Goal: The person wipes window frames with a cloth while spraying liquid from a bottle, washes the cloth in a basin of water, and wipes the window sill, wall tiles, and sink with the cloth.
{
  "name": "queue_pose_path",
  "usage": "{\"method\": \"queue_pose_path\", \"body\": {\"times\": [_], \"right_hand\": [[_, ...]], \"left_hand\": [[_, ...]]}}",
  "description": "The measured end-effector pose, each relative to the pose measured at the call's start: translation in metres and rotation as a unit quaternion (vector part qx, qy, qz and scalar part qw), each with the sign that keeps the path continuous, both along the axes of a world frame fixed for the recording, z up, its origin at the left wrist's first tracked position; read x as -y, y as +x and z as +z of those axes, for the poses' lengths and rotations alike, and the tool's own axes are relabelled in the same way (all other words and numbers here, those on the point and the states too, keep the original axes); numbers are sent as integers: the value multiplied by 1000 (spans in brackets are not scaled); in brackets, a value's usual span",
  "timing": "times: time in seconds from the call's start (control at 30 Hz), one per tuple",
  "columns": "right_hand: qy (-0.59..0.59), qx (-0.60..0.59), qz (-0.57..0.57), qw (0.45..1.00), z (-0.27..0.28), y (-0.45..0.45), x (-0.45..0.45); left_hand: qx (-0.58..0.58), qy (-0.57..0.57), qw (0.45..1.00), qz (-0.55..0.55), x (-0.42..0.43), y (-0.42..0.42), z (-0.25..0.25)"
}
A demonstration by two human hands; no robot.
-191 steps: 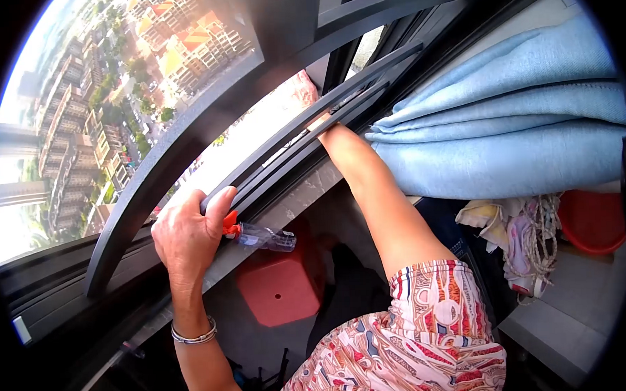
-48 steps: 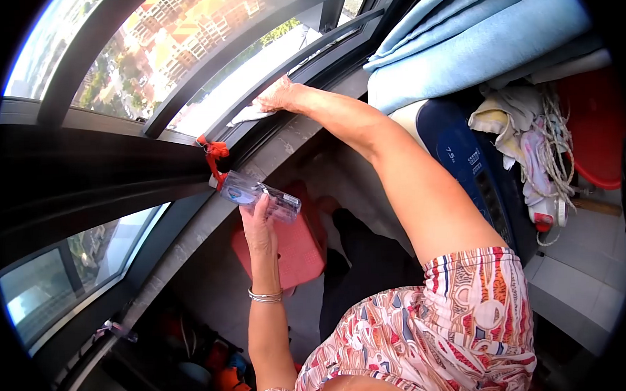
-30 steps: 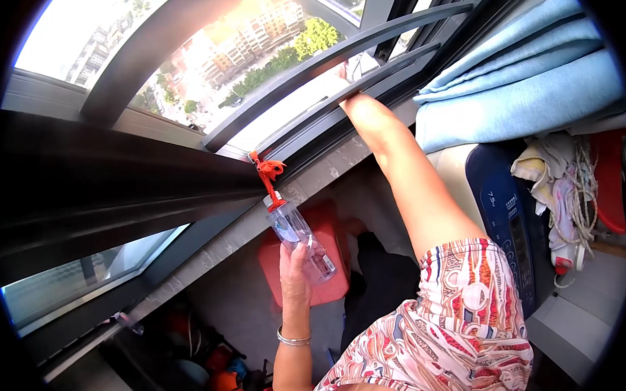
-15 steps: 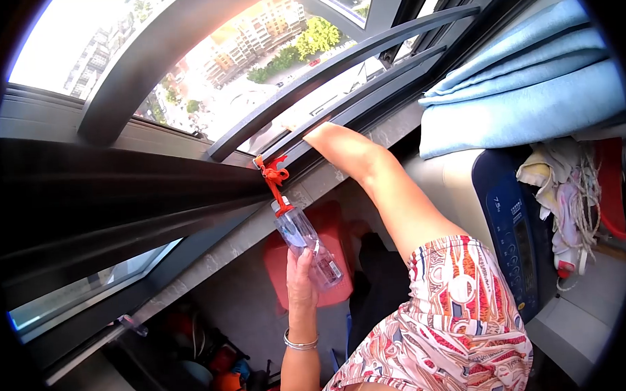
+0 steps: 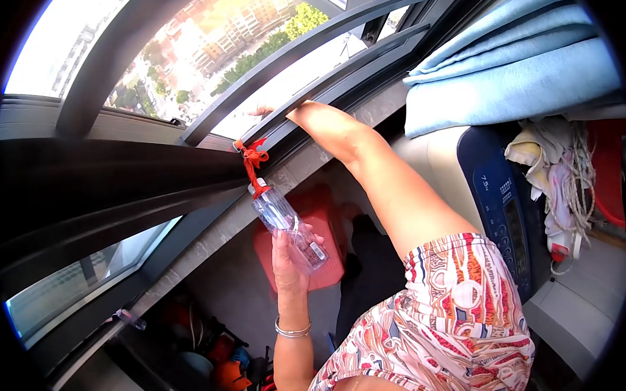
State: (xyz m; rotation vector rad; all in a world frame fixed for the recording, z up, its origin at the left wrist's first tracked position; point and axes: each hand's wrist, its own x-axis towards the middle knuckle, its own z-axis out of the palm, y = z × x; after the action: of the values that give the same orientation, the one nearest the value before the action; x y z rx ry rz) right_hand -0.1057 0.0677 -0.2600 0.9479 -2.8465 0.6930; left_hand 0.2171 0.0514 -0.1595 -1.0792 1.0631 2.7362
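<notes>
My left hand is wrapped around a clear plastic bottle, which tilts with its neck up and to the left. A red cloth strip is knotted round the bottle's neck and tied to the lower end of a grey window rail. My right arm stretches across the sill and past the lower rail. Only a small part of my right hand shows outside, beyond the rail; its fingers are mostly hidden and washed out by light.
Below the bottle stands a pink-red plastic stool. To the right is a washing machine with light blue cloth on top. Rags and cord hang beside it. Dark window frames run along the left, with buildings far below outside.
The view has shifted slightly, so most things sit further up and left. My left hand stays on the bottle, and a bit more of my right hand shows beyond the rail.
</notes>
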Motion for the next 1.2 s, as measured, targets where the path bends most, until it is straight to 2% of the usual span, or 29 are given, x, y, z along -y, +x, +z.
{"method": "queue_pose_path", "body": {"times": [0.1,0.2,0.23,0.27,0.3,0.33,0.37,0.4,0.47,0.53,0.6,0.63,0.7,0.77,0.83,0.9,0.97,1.0,1.03,1.1,1.13,1.2], "right_hand": [[-44,32,62,997,10,4,-9],[-137,106,155,972,19,14,-16],[-113,87,191,971,17,22,-11],[18,-5,231,973,8,28,-5],[151,-91,267,948,-6,33,-5],[71,121,169,976,14,44,-17],[129,177,159,963,48,52,-35],[94,75,149,982,42,53,-52],[37,-130,127,983,27,45,-94],[144,-110,-53,982,15,34,-137],[191,44,-273,942,21,26,-173],[221,154,-380,885,29,20,-181],[33,182,-553,812,15,4,-180],[-148,145,-553,807,-12,-23,-192],[106,102,-434,889,-19,-45,-202],[46,86,-451,887,-12,-44,-201],[123,157,-401,894,-50,-72,-215],[81,109,-508,850,15,-31,-189],[-2,86,-525,846,8,-30,-191],[-146,85,-591,789,-9,-31,-184],[-126,45,-587,799,-21,-27,-179],[-131,64,-547,824,-22,1,-161]], "left_hand": [[-2,0,1000,3,5,8,7],[-28,15,999,13,4,4,9],[-40,20,999,7,3,3,12],[-42,23,999,3,3,2,12],[-41,29,999,-1,2,2,11],[-36,46,998,-19,2,2,15],[-31,53,998,-20,4,4,11],[-33,51,998,-22,5,5,8],[-39,54,997,-28,8,5,4],[-42,48,998,-27,9,6,-1],[-33,47,998,-31,6,5,3],[-22,39,998,-34,6,3,4],[-32,46,998,-39,7,5,0],[-36,55,997,-46,9,5,-6],[-24,56,997,-43,10,7,-11],[-19,57,997,-49,12,6,-11],[-15,52,997,-53,14,5,-14],[-18,40,998,-45,14,6,-17],[-18,30,999,-39,15,7,-21],[-21,39,998,-45,18,10,-24],[-30,34,998,-54,19,12,-23],[-25,18,997,-75,22,12,-12]]}}
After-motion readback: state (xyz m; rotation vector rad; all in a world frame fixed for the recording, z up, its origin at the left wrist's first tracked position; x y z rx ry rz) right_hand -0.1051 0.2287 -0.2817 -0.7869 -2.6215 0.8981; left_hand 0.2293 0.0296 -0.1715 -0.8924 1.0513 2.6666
